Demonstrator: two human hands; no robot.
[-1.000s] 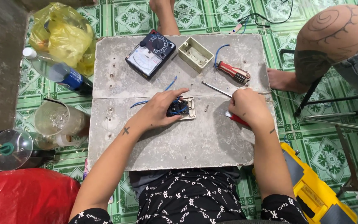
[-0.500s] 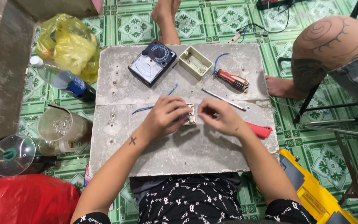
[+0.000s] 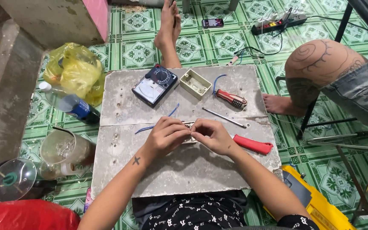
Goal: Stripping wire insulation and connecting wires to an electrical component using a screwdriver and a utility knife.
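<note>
On the grey slab (image 3: 158,179), left hand (image 3: 165,138) and right hand (image 3: 214,135) curl together, both pinching a small switch plate (image 3: 188,125).

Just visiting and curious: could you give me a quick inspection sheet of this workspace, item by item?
Surface: grey slab, cracked across, lying on green tiled floor.
Job's things: small white fitting, mostly hidden; blue wire leads from it.
Clutter: meter, beige box, two red-handled tools, metal rod.
Fingers: left hand and right hand both pinch the fitting.
Cables: power strip with leads.
Surroundings: yellow bag, bottle, jug, another person's knee.
</note>
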